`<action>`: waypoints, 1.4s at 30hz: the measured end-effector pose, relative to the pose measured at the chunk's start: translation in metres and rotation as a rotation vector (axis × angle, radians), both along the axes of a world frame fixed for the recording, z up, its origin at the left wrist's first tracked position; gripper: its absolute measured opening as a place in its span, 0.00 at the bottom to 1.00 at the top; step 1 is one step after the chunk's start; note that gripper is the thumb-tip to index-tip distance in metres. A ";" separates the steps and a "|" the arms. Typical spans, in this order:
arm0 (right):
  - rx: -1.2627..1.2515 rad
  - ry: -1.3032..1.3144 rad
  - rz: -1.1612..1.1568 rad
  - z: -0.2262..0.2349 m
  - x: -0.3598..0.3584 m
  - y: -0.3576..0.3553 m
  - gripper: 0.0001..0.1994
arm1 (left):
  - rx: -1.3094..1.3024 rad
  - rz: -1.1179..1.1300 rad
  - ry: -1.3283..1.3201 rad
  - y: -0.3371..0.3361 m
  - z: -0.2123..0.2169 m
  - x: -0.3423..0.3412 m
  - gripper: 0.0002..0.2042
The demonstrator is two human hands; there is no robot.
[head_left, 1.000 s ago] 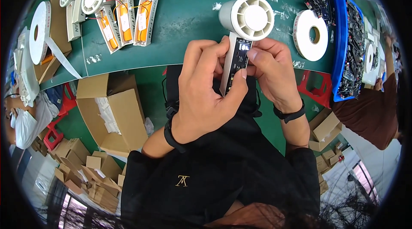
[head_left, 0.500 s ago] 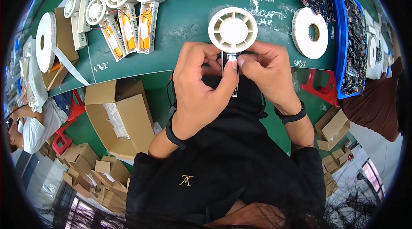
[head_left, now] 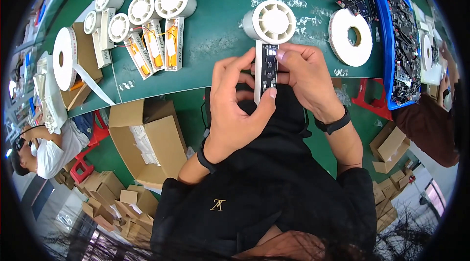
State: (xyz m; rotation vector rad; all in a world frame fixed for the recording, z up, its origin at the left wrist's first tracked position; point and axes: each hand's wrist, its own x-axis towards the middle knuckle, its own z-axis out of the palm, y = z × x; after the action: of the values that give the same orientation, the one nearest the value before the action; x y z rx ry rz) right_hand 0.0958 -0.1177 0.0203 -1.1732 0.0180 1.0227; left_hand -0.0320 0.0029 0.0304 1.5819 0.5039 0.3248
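Observation:
I hold a white hand-held fan (head_left: 270,25) over the near edge of the green table (head_left: 215,26). Its round grilled head points away from me and its open handle shows a dark circuit board (head_left: 270,67). My left hand (head_left: 238,109) grips the lower handle, thumb tip on its bottom end. My right hand (head_left: 308,77) holds the handle's right side, with fingertips pressing on the top of the board.
Several half-built white fans (head_left: 147,26) with orange batteries lie at the table's left. Tape rolls sit at left (head_left: 65,58) and right (head_left: 351,35). A blue tray (head_left: 387,40) of circuit boards lies far right. An open cardboard box (head_left: 147,138) stands below left. Other people sit at both sides.
The fan has tilted upright between my hands, from slanted to straight. My right fingers have moved onto the board in the handle, and my left thumb now rests on the handle's bottom end.

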 end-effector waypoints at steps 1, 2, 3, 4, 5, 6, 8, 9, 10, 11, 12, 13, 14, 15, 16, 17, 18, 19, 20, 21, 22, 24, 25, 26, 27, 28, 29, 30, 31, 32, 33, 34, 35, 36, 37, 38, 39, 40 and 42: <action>0.008 -0.003 -0.003 0.001 0.000 0.001 0.15 | 0.008 -0.003 -0.003 -0.002 0.001 -0.002 0.28; 0.001 -0.011 -0.015 0.002 0.001 0.001 0.15 | -0.082 0.006 0.012 -0.004 0.000 -0.005 0.29; -0.007 -0.019 -0.027 0.003 0.001 0.001 0.15 | -0.173 0.015 0.027 -0.007 -0.003 -0.008 0.30; -0.015 -0.027 -0.038 0.004 0.001 0.001 0.14 | -0.264 0.024 0.042 -0.008 -0.005 -0.010 0.31; -0.010 -0.032 -0.040 0.003 0.000 0.002 0.14 | -0.259 0.021 0.037 -0.007 -0.008 -0.012 0.31; -0.030 -0.065 -0.054 0.001 0.000 0.004 0.14 | -0.315 -0.006 0.032 -0.006 -0.010 -0.012 0.30; -0.069 -0.132 -0.082 -0.002 0.000 0.008 0.13 | -0.428 -0.061 0.019 -0.001 -0.015 -0.011 0.29; -0.063 -0.140 -0.080 -0.002 0.000 0.008 0.13 | -0.421 -0.061 0.010 0.000 -0.016 -0.011 0.29; -0.064 -0.139 -0.061 -0.002 0.001 0.006 0.12 | -0.452 -0.056 -0.001 0.001 -0.017 -0.010 0.28; -0.062 -0.150 -0.044 0.001 0.001 0.004 0.12 | -0.477 -0.058 -0.022 0.002 -0.015 -0.010 0.28; -0.059 -0.162 -0.029 0.006 0.000 0.003 0.12 | -0.502 -0.061 -0.045 0.003 -0.013 -0.011 0.27; -0.052 -0.177 -0.032 0.006 -0.001 0.004 0.12 | -0.495 -0.068 -0.059 0.004 -0.015 -0.011 0.27; -0.044 -0.193 -0.065 0.008 -0.004 0.003 0.11 | -0.497 -0.056 -0.075 0.005 -0.017 -0.011 0.27; -0.034 -0.211 -0.097 0.011 -0.008 0.004 0.11 | -0.499 -0.046 -0.093 0.005 -0.019 -0.012 0.27; -0.015 -0.233 -0.130 0.015 -0.010 0.008 0.11 | -0.493 -0.036 -0.117 0.007 -0.022 -0.010 0.27; 0.004 -0.259 -0.132 0.022 -0.014 0.012 0.11 | -0.475 -0.044 -0.142 0.007 -0.024 -0.008 0.27; -0.031 -0.351 -0.143 0.029 -0.021 0.016 0.11 | -0.385 -0.002 -0.183 0.003 -0.027 -0.004 0.27; -0.066 -0.441 -0.157 0.035 -0.029 0.020 0.12 | -0.295 0.043 -0.223 -0.001 -0.031 0.000 0.28; -0.101 -0.530 -0.172 0.039 -0.031 0.026 0.13 | -0.207 0.089 -0.264 -0.001 -0.034 0.005 0.28; -0.090 -0.548 -0.184 0.042 -0.033 0.030 0.13 | -0.197 0.077 -0.283 -0.001 -0.037 0.008 0.28; -0.174 -0.658 -0.141 0.043 -0.033 0.032 0.14 | -0.090 0.107 -0.299 0.001 -0.041 0.013 0.29; -0.349 -0.864 -0.047 0.048 -0.036 0.039 0.16 | 0.123 0.180 -0.322 0.005 -0.041 0.020 0.32; -0.344 -0.875 -0.057 0.053 -0.038 0.045 0.16 | 0.128 0.175 -0.336 0.004 -0.041 0.022 0.32; -0.409 -0.949 -0.060 0.060 -0.039 0.053 0.17 | 0.119 0.216 -0.373 0.004 -0.039 0.026 0.32; -0.475 -1.021 -0.063 0.066 -0.040 0.061 0.17 | 0.109 0.258 -0.409 0.004 -0.038 0.029 0.32; -0.541 -1.091 -0.065 0.071 -0.039 0.067 0.17 | 0.100 0.301 -0.444 0.007 -0.036 0.031 0.33; -0.536 -1.101 -0.073 0.071 -0.038 0.072 0.17 | 0.103 0.299 -0.456 0.012 -0.037 0.031 0.33; -0.521 -1.130 -0.093 0.068 -0.036 0.077 0.17 | 0.166 0.284 -0.449 0.018 -0.038 0.030 0.32; -0.509 -1.161 -0.117 0.063 -0.030 0.080 0.17 | 0.224 0.266 -0.445 0.022 -0.040 0.031 0.32; -0.495 -1.192 -0.139 0.059 -0.024 0.084 0.16 | 0.286 0.252 -0.440 0.027 -0.040 0.031 0.32; -0.488 -1.202 -0.149 0.055 -0.011 0.088 0.16 | 0.293 0.249 -0.453 0.031 -0.039 0.032 0.32; -0.516 -1.246 -0.158 0.051 0.006 0.093 0.15 | 0.282 0.209 -0.444 0.034 -0.037 0.029 0.31; -0.541 -1.289 -0.165 0.048 0.026 0.100 0.13 | 0.273 0.170 -0.433 0.037 -0.036 0.027 0.30; -0.565 -1.294 -0.145 0.049 0.050 0.109 0.13 | 0.265 0.133 -0.423 0.040 -0.035 0.026 0.29; -0.595 -1.296 -0.125 0.051 0.077 0.119 0.13 | 0.270 0.133 -0.432 0.042 -0.038 0.025 0.29; -0.657 -1.380 -0.118 0.053 0.104 0.132 0.12 | 0.295 0.113 -0.415 0.043 -0.045 0.024 0.28; -0.721 -1.464 -0.112 0.054 0.133 0.147 0.11 | 0.320 0.092 -0.398 0.045 -0.052 0.023 0.26; -0.822 -1.497 -0.107 0.051 0.160 0.167 0.09 | 0.348 0.080 -0.372 0.047 -0.058 0.020 0.25; -0.977 -1.532 -0.160 0.042 0.214 0.198 0.08 | 0.361 0.058 -0.364 0.046 -0.055 0.018 0.23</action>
State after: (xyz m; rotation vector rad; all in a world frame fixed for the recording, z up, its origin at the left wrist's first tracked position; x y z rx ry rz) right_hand 0.3102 0.0799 0.0625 -2.5371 -0.6425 -0.3328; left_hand -0.0140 0.0492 -0.0244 1.8041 0.2141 0.7657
